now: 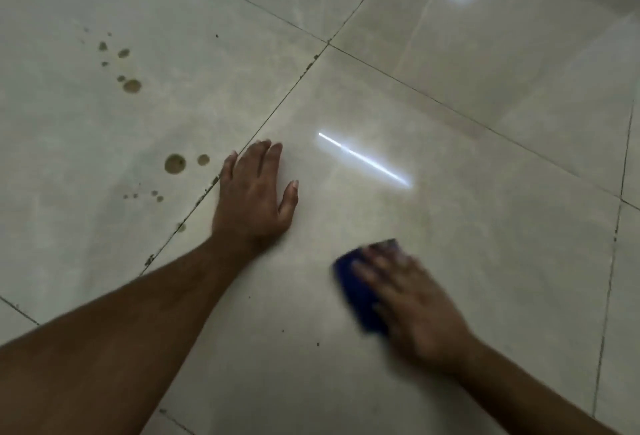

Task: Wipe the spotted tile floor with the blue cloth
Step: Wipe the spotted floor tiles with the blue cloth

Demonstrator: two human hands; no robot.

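Head view: the left hand (254, 188) lies flat on the tile floor (467, 164), fingers straight, beside a grout line. The right hand (412, 299), motion-blurred, presses the blue cloth (356, 291) onto the same tile with fingers extended. Brown spots (175, 163) dot the neighbouring tile, left of the left hand.

Blue cloth (356, 296): dark, bunched, motion-blurred, flat on floor under right hand (412, 299) fingers. Tile floor (485, 192): glossy beige, dark grout lines; brown spots (175, 163) just left of left hand (254, 192).
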